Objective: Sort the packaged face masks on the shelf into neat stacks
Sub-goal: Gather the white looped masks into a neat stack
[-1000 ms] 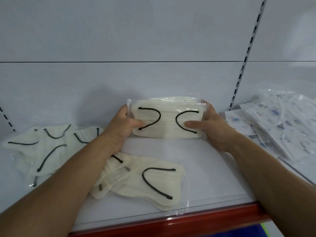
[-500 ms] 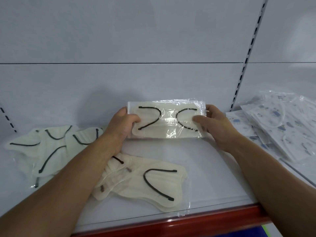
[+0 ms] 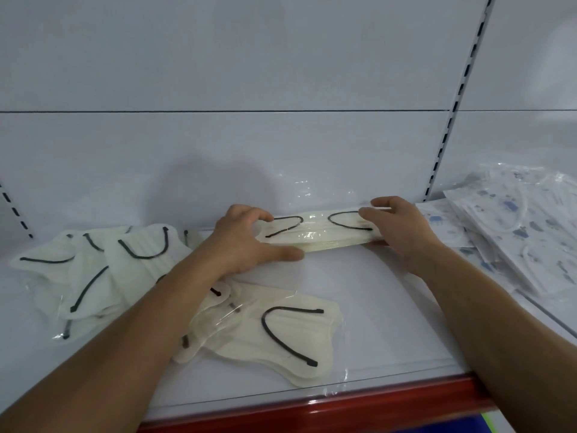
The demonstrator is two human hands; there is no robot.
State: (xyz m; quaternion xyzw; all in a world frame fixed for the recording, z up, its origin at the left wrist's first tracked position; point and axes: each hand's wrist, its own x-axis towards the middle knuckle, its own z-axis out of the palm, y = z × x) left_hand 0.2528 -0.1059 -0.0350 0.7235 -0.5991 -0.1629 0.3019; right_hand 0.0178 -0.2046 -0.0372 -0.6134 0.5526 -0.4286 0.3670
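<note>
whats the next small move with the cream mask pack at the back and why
Probably release the cream mask pack and send the left hand to the loose pack near the front edge. The cream mask pack already lies flat on the shelf, the right hand at its other end, while the loose pack lies askew.

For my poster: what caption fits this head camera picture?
Left hand and right hand hold a cream mask pack on the shelf.

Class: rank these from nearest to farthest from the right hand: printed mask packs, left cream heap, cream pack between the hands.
1. cream pack: gripped by the right hand, at the shelf's back.
2. printed mask packs: just to its right.
3. left cream heap: far left.
</note>
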